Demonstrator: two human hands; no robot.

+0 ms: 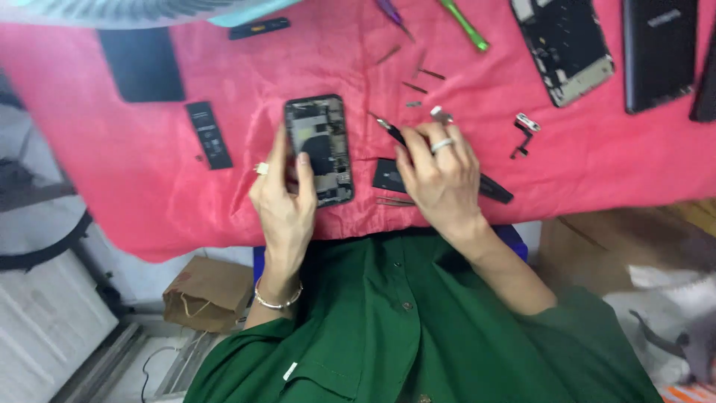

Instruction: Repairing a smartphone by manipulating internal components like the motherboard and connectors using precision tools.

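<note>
Head view: an opened smartphone lies back-off on the pink cloth, just in front of the person's green shirt. The left hand rests along its lower left edge, fingers curled loosely against the frame, steadying more than clamping. The right hand is closed around black tweezers, tips aimed toward the phone's right side but apart from it. A flat black part lies half under that hand. The phone looks light and rigid, yet its bare boards and cables would be fragile; I'd judge the metal side rails the safe place to hold. Loose screws sit above, a second opened phone well apart.
</note>
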